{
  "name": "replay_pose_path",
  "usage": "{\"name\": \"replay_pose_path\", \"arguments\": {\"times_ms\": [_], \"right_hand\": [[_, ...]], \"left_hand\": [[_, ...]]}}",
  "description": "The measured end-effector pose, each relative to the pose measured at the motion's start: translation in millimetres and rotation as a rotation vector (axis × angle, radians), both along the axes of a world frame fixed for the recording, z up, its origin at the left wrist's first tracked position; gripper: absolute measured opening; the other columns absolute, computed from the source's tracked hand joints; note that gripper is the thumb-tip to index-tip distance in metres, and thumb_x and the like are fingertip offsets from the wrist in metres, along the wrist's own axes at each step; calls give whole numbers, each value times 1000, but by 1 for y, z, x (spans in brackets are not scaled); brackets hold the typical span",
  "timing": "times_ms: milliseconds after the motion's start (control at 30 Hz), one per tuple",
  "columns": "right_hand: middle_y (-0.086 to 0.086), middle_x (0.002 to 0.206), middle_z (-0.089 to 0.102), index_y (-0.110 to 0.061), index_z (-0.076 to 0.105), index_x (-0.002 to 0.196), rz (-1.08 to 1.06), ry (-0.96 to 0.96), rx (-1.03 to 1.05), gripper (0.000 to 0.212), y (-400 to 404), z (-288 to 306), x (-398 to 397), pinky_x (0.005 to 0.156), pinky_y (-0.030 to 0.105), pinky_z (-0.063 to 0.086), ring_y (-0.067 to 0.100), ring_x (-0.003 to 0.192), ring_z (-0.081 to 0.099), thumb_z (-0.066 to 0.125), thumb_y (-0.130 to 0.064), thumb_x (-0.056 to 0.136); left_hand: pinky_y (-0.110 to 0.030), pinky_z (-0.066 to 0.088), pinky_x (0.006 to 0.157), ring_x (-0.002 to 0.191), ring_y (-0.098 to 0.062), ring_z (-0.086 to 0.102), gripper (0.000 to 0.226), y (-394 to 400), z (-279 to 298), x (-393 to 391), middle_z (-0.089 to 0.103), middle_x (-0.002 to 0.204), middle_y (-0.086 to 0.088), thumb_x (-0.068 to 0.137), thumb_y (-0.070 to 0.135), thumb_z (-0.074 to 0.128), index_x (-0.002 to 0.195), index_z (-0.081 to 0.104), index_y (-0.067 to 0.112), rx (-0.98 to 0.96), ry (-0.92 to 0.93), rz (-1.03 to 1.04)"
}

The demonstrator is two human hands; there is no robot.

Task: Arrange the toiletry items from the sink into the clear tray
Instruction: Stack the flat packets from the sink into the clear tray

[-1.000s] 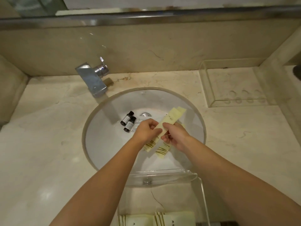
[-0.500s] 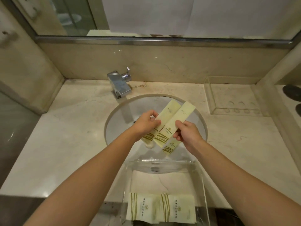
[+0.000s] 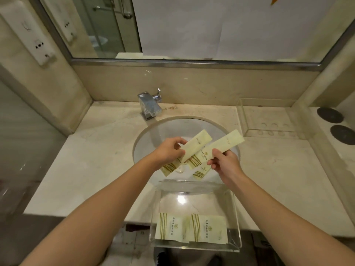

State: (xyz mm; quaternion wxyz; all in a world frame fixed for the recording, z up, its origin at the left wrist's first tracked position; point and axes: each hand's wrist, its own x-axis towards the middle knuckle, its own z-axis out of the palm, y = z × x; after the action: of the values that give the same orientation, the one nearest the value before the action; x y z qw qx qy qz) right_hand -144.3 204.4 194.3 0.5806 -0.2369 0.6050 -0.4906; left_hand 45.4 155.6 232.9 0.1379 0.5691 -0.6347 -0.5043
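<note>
Left hand [image 3: 169, 150] pinching long packet [image 3: 194, 147], right hand [image 3: 225, 163] another packet [image 3: 221, 145], above sink [image 3: 149, 139]

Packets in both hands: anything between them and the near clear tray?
Nothing visible. Left hand and right hand hold long packets over the sink; the tray below is open-topped, with two packets at its near end.

A beige marble bench [image 3: 92, 156] fills an alcove of matching walls [image 3: 63, 89]. A steel-framed mirror [image 3: 192, 25] runs along its back edge; a socket plate [image 3: 28, 33] hangs left.
</note>
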Motion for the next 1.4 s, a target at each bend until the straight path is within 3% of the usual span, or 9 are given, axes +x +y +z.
{"name": "replay_pose_path", "arguments": {"times_ms": [167,333,500,633,800,933,1033,1233,1400], "right_hand": [[20,92,69,1,55,103,-17,-89,12,14,21,0,2,42,20,45,18,55,60,45,-7,98],[25,97,69,8,58,108,9,-207,23,19,40,-8,4,50,19,53,20,62,68,52,-4,95],[13,87,68,0,58,104,17,-200,47,15,55,-15,3,47,20,49,17,61,62,57,-11,94],[9,95,61,-13,57,110,-30,12,39,22,59,-21,-16,44,22,41,14,56,54,63,-9,89],[-2,87,48,-21,60,118,266,436,14,34,72,-23,-28,50,22,47,13,50,58,61,-5,89],[12,107,59,-16,65,101,411,577,10,20,77,-30,-24,50,21,50,15,55,63,58,-1,89],[12,108,62,-17,64,96,480,686,37,18,81,-37,-20,52,21,51,16,58,65,57,-2,90],[1,109,61,-24,62,92,662,894,27,18,84,-47,-11,80,29,46,19,100,57,58,-6,88],[1,107,62,-25,63,93,713,912,37,19,86,-52,-13,83,29,48,16,98,57,58,-8,88]], "left_hand": [[-28,52,74,88,-20,63,27,24,-7,4,64,98,-1,93,12,54,118,62,22,-20,-50,-47],[-31,50,75,77,-17,61,23,39,-15,11,65,90,-1,92,10,56,113,61,19,51,0,-76],[-33,52,74,76,-19,63,22,52,-21,21,67,89,-7,92,8,56,111,61,20,65,-9,-127],[-30,49,76,76,-15,56,28,60,-27,30,61,91,-4,91,9,56,117,60,20,39,-100,-169],[-25,46,79,86,-15,56,32,69,-36,33,59,102,-3,90,9,55,120,60,17,4,-210,-205],[-26,43,75,93,-19,57,28,73,-46,36,63,107,-5,85,0,52,106,65,14,-113,-262,-32],[-29,47,66,83,-22,59,29,73,-49,44,64,95,-4,85,0,48,101,64,17,-98,-222,103],[-23,47,61,83,-19,57,43,71,-50,52,65,98,-5,84,-8,42,109,66,17,-23,-200,42],[-30,52,72,83,-20,60,42,75,-57,47,68,100,-12,84,-9,44,108,68,16,-18,-182,-48]]}}
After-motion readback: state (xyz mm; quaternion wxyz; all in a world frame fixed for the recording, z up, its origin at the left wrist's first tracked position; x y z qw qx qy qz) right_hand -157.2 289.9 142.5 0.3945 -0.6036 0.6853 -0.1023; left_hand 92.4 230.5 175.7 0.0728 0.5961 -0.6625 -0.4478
